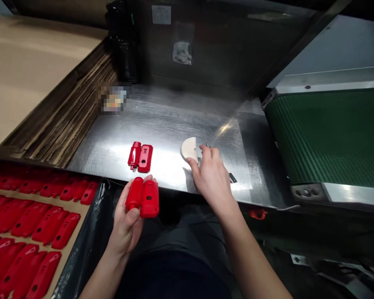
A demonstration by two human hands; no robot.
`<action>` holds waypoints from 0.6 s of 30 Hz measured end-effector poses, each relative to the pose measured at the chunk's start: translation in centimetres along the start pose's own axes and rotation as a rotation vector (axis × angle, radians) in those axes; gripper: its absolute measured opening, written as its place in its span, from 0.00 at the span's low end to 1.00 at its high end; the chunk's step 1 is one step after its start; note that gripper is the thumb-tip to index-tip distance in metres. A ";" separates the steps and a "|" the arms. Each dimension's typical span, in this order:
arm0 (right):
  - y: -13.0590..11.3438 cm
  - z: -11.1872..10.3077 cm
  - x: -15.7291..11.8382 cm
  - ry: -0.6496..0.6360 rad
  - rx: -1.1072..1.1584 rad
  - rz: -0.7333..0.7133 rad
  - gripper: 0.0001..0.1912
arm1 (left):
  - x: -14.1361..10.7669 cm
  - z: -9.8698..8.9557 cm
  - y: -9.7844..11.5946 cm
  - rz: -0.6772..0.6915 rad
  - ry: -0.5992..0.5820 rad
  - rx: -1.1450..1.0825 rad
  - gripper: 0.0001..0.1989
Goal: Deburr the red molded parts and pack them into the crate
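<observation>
My left hand (129, 220) is closed around a glossy red plastic housing (142, 197), a rounded cylinder joined side by side to a flat part with a dark round hole. It is held just off the front edge of the metal table. A similar red housing (140, 157) lies on the metal behind it. My right hand (211, 172) is over the table, thumb and fingers apart, at the straight side of an off-white half-round pad (189, 149). The thumb tip meets the pad's lower corner. Dark ends of a slim object (233, 177) show beside this hand, its middle hidden.
Several rows of red housings (43, 224) lie on cardboard at the lower left, next to black plastic sheeting (84, 232). A tall stack of cardboard sheets (65, 112) stands at the left. A green conveyor belt (327, 133) runs at the right of the metal table (162, 112).
</observation>
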State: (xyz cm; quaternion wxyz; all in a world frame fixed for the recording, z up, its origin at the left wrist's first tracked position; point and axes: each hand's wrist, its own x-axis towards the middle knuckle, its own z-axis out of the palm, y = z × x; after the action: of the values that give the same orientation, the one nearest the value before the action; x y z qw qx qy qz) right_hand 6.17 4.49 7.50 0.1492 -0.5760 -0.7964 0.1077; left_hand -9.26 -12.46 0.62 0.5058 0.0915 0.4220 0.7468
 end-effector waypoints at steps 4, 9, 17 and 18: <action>1.8 0.1 -5.4 -0.198 0.395 -0.002 0.17 | -1.0 -0.8 0.4 -0.174 -0.146 -0.113 0.37; 8.8 4.4 -14.8 -0.497 0.718 0.371 0.27 | -2.6 -2.0 -0.5 -0.520 -0.332 -0.169 0.42; 21.3 6.7 -14.6 0.190 0.702 0.890 0.39 | -2.4 -2.7 -5.3 -0.793 -0.261 -0.085 0.32; 21.9 6.5 -13.6 0.223 0.675 0.886 0.38 | -2.1 -2.4 -5.7 -0.802 -0.233 -0.084 0.30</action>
State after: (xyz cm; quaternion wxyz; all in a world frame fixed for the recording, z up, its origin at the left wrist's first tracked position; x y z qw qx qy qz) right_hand 27.12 -1.58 -7.66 0.3489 -0.7834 -0.3796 0.3471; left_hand -5.76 -14.80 -4.41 0.8041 -0.0166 0.3334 0.4919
